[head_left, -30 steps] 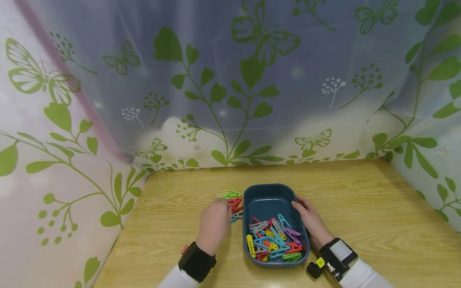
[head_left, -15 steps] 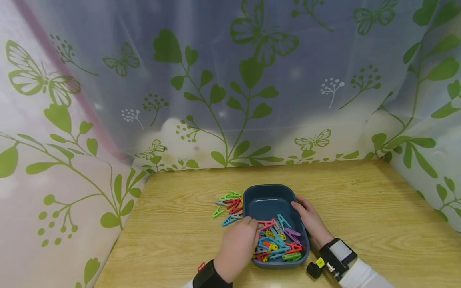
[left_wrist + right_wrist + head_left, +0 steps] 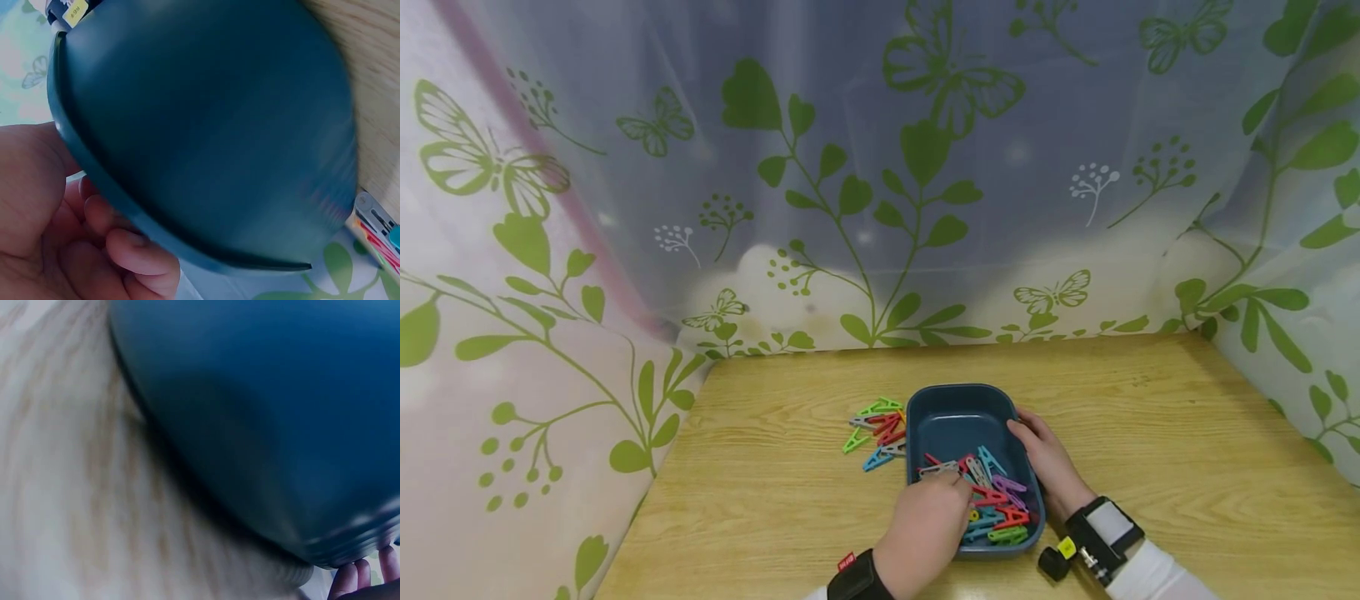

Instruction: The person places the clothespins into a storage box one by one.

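Clothespins (image 3: 1011, 517) lie in the tray (image 3: 964, 433) beside the left hand (image 3: 927, 521).

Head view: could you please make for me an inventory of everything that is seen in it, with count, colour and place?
Table: 1, light wood, under everything.
Printed cloth: count unclear, purple-grey and white with green plants and butterflies, behind and at both sides.
Tray: 1, dark blue, on the table.
Clothespins inside: many, partly hidden; red, blue, grey, purple, green, yellow; near end of the tray.
Loose clothespins: at least seven, overlapping; green, grey, red, blue; left of the tray.
Wrist straps: 2, black, one per wrist.
Sleeves: 2, white, bottom edge.
Left hand: 1, over the clothespins inside; grip hidden.
Right hand: 1, holding the tray's right side.
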Motion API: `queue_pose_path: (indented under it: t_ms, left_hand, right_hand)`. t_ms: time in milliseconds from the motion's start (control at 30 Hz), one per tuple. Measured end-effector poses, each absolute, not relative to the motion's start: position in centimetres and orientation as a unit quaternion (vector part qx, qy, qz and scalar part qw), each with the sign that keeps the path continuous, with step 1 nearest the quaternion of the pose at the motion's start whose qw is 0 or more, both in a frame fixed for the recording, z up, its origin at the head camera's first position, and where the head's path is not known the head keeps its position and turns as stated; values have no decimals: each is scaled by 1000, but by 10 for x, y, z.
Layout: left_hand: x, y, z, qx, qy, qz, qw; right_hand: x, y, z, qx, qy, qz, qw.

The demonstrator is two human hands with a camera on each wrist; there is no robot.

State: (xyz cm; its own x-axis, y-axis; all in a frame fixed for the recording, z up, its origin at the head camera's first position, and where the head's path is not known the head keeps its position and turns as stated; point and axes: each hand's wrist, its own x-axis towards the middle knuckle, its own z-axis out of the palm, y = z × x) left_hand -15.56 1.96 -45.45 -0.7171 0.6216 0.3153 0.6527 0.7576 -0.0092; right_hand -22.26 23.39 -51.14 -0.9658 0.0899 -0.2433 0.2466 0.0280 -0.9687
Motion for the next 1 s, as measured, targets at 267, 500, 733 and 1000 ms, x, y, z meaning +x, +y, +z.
queue_pose_path:
  t_ms: [267,500,733,1000]
  left_hand:
    - [-157,22,-457,-344,-927,-50,142]
    - [-159,19,-454,-333,-933,-70,115]
    - [-161,9,-451,-323,-931,-116,126]
    - [-178,-14,-448,-263,-937,-168,158]
  right_hand:
    - [-222,234,-511,113,713,-689,59]
    - [-223,234,-511,117,710,-692,58]
    - [-224,234,-512,122,711,-690,58]
    - [-224,234,-511,120,711,-690,61]
